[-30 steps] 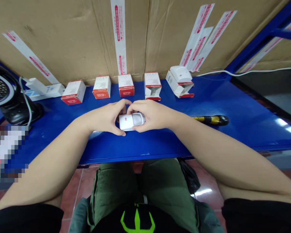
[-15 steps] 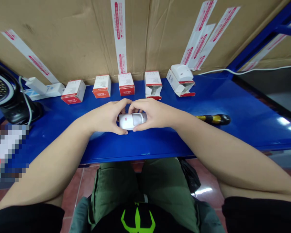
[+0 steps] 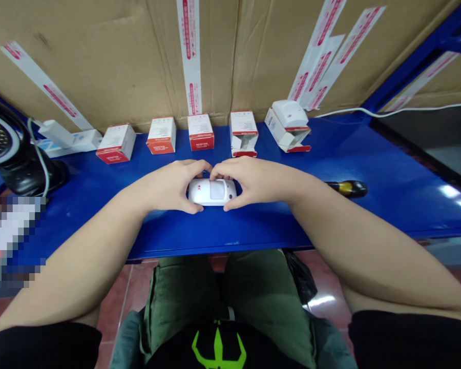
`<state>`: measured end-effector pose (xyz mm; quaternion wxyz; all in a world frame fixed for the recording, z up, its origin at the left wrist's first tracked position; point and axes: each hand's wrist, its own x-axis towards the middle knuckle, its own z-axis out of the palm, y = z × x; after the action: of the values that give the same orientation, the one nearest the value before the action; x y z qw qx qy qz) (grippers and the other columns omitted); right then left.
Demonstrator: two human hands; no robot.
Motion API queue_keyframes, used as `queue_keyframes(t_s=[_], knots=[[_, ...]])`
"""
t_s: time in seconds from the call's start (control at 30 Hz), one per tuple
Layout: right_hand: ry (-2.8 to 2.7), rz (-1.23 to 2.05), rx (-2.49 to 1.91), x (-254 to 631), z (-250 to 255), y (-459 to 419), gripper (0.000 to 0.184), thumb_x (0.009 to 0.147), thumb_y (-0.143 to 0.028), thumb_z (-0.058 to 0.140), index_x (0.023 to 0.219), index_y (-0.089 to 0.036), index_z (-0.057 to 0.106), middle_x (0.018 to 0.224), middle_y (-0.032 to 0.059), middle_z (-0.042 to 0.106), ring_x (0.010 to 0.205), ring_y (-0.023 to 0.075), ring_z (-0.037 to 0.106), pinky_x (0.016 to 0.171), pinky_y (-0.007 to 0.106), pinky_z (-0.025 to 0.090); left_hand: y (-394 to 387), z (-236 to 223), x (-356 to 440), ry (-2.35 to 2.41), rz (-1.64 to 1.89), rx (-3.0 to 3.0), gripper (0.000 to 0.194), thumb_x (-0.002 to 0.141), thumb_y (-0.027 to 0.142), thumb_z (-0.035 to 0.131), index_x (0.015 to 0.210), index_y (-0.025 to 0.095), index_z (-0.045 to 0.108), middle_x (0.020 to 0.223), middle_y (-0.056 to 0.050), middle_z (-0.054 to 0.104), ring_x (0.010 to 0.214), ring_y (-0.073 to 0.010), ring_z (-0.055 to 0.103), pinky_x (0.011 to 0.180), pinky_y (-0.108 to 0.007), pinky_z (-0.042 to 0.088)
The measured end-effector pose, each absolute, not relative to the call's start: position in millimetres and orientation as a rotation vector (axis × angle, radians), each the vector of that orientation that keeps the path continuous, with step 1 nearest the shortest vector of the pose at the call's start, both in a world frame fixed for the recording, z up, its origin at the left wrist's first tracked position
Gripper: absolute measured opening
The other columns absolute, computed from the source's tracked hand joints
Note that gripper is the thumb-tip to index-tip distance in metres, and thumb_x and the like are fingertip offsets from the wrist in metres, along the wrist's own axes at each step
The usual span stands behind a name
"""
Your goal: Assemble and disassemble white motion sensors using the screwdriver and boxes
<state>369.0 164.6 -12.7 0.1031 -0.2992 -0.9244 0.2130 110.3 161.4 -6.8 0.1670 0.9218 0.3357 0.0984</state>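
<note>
Left hand (image 3: 172,187): fingers curled round the left end of the white detector (image 3: 202,191), thumb against its near edge, gripping it.
Right hand (image 3: 259,179): fingers and thumb closed on the detector's other end.
White detector: between both hands, window facing up, on or just over the blue bench (image 3: 200,233); I can't tell which.
Black-and-yellow handle (image 3: 351,188): lying by the right forearm, partly hidden.
Red-and-white boxes (image 3: 201,132): five along the back, the two rightmost open-ended.
Second detector (image 3: 290,114): atop the rightmost box.
Power strip (image 3: 82,142): far left.
</note>
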Motion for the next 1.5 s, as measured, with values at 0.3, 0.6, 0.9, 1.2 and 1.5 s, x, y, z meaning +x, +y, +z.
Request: queue_keyframes(t_s=[0.3, 0.6, 0.9, 1.2, 1.5], knots=[[-2.711, 0.561, -0.866, 365, -18, 165, 0.045, 0.080, -0.027, 0.091, 0.123, -0.017, 0.077, 0.115, 0.0092, 0.079, 0.099, 0.0261, 0.072, 0.086, 0.036, 0.052, 160, -10, 115, 1.014, 0.287, 2.623, 0.038, 0.073, 0.034, 0.086, 0.106, 0.020, 0.072, 0.095, -0.002, 0.080, 0.081, -0.0228, 0.074, 0.073, -0.032, 0.050], [-2.426, 0.663, -0.701, 369, -27, 175, 0.044, 0.083, -0.038, 0.085, 0.121, -0.021, 0.075, 0.120, 0.0088, 0.081, 0.103, 0.0259, 0.072, 0.091, 0.040, 0.054, 168, -6, 103, 0.977, 0.576, 2.443, 0.045, 0.074, 0.042, 0.086, 0.112, 0.020, 0.078, 0.098, -0.002, 0.082, 0.084, -0.0215, 0.076, 0.077, -0.031, 0.057], [-2.018, 1.051, -0.687, 369, -34, 183, 0.053, 0.077, -0.051, 0.097, 0.114, -0.023, 0.072, 0.117, 0.0074, 0.079, 0.102, 0.0232, 0.072, 0.086, 0.038, 0.060, 174, -16, 104, 0.892, 0.883, 2.035, 0.058, 0.065, 0.042, 0.103, 0.113, 0.019, 0.079, 0.113, -0.010, 0.085, 0.105, -0.0258, 0.081, 0.099, -0.041, 0.068], [-1.713, 1.350, -0.692, 371, -36, 192, 0.069, 0.067, -0.052, 0.107, 0.120, -0.022, 0.075, 0.122, 0.0055, 0.079, 0.106, 0.0197, 0.074, 0.092, 0.036, 0.065, 181, -28, 103, 0.860, 1.176, 2.024, 0.071, 0.064, 0.048, 0.107, 0.120, 0.024, 0.069, 0.136, -0.012, 0.075, 0.107, -0.0232, 0.079, 0.097, -0.039, 0.069], [-1.496, 1.710, -0.721, 379, -35, 195, 0.050, 0.082, -0.048, 0.102, 0.119, -0.024, 0.079, 0.119, 0.0068, 0.082, 0.100, 0.0196, 0.078, 0.090, 0.037, 0.071, 175, -16, 102, 0.906, 1.147, 2.400, 0.051, 0.090, 0.066, 0.089, 0.121, 0.026, 0.082, 0.127, -0.012, 0.083, 0.124, -0.0323, 0.077, 0.102, -0.045, 0.067]])
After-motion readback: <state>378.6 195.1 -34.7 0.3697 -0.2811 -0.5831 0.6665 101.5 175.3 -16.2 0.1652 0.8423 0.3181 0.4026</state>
